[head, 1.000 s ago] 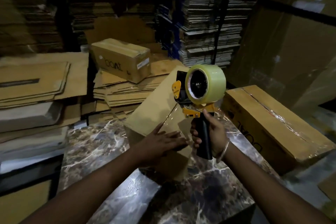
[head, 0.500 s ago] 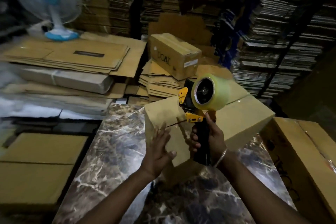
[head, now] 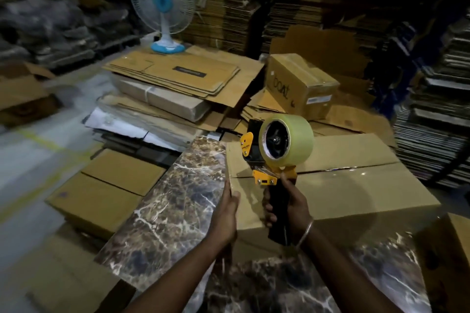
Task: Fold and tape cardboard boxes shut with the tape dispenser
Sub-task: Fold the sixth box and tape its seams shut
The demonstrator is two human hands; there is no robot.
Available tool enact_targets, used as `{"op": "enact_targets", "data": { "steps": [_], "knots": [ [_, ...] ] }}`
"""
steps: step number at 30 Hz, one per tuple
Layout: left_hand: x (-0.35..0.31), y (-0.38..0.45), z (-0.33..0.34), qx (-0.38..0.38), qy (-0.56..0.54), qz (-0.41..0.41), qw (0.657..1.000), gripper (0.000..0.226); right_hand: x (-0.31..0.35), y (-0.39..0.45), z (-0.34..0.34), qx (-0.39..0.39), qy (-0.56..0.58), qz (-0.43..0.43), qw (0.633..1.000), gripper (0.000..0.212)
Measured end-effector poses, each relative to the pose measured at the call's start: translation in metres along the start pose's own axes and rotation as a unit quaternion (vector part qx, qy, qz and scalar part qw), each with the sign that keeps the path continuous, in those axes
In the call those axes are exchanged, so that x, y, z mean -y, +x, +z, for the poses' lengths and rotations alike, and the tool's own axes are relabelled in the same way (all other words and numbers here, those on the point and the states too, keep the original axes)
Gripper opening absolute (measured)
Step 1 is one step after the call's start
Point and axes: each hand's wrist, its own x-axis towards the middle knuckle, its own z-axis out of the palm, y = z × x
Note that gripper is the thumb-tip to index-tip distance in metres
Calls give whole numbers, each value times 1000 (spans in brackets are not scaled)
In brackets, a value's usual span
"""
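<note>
The right hand [head: 290,207] grips the tape dispenser [head: 277,157] by its black handle, upright over the cardboard box [head: 356,185]. The left hand [head: 225,213] lies flat against the box's left end (fingers straight). The box sits on the marbled desk [head: 173,211].

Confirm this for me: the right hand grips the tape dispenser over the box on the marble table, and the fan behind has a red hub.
One detail is wrong: the fan has a blue hub and base, not red, as the head view shows. The rest stands: the right hand grips the tape dispenser over the box on the marble table.
</note>
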Motion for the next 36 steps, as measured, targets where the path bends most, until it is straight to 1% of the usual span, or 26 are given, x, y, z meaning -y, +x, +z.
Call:
{"op": "enact_targets", "data": {
  "steps": [1,2,3,4,5,6,7,8,9,10,12,14,16,18,20,22,25,28,31,36],
  "knots": [
    [-3,0,-3,-7,20,-6,1000,60,1,0,-1,8,-4,-3,1000,59],
    [-8,-3,-5,-27,54,5,998,66,0,0,-3,15,-4,-3,1000,59],
    [-13,-7,-6,-60,101,29,993,67,0,0,-4,23,-3,-2,1000,59],
    [-23,-12,-5,-103,144,61,982,60,0,-1,-7,30,0,-1,1000,59],
    [-36,-17,-3,-154,174,91,968,47,1,-1,-8,38,3,-1,999,60],
    [-48,-20,0,-200,173,105,959,35,1,-1,-10,47,7,-2,999,62],
    [-63,-22,5,-222,144,96,960,27,2,0,-11,56,9,-3,998,64],
    [-74,-20,9,-226,89,59,968,22,3,1,-12,64,12,-4,998,67],
    [-84,-15,12,-211,27,2,977,25,4,2,-13,75,19,-1,997,70],
    [-94,-10,15,-180,-32,-64,981,33,5,4,-15,88,31,2,996,74],
    [-112,-3,20,-105,-121,-187,969,54,5,6,-18,112,58,9,992,78],
    [-126,1,22,-36,-170,-254,951,69,5,7,-21,120,72,11,990,79],
    [-133,4,25,11,-193,-287,938,74,3,6,-24,118,76,10,990,79],
    [-139,9,29,25,-188,-297,936,69,3,5,-24,120,78,4,990,78],
    [-140,15,33,15,-190,-289,938,58,3,4,-24,124,76,-1,989,76],
    [-139,20,36,3,-213,-288,933,48,1,4,-24,126,77,-3,989,76],
    [-134,22,38,-22,-253,-286,924,41,-1,5,-25,133,89,-4,987,76],
    [-129,23,33,-33,-280,-280,918,24,-1,5,-25,137,89,-10,987,75],
    [-128,23,24,-28,-237,-271,932,14,1,3,-24,140,78,-10,987,75],
    [-138,25,8,-34,-190,-247,950,14,5,4,-22,158,73,4,985,75]
  ]
}}
